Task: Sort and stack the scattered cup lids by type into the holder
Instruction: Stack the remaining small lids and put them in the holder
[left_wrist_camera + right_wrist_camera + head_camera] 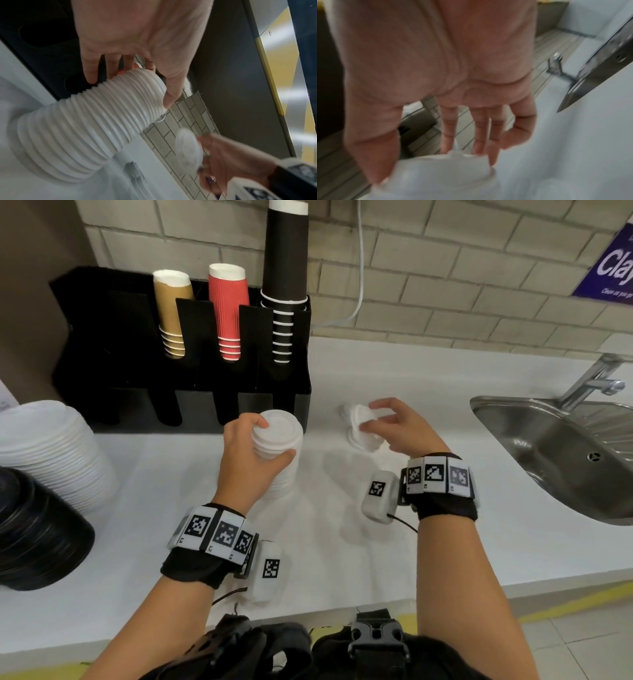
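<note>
A tall stack of white lids [279, 453] is stood on the worktop [342, 559], just in front of the black holder [130, 371]. Its top is gripped by the left hand [246, 450], with the thumb on one side and the fingers curled round the other. It is likely held this way so the stack is kept straight and does not tip while more lids are added.

At about 3 o'clock from the stack, a small bunch of loose white lids [361, 426] is pinched by the right hand [400, 426], with the fingers curled over them. One lid seems to be lifted on its edge. The picture there is blurred, so the number of lids cannot be told.

At 12 o'clock, gold cups [171, 313], red cups [228, 309] and dark cups [286, 275] are kept in the holder. At 9 o'clock, a big white lid pile [51, 450] and a black lid pile [37, 535] are seen. At 3 o'clock, a metal sink [548, 446] is set in the worktop. Nothing is seen between the two hands.
</note>
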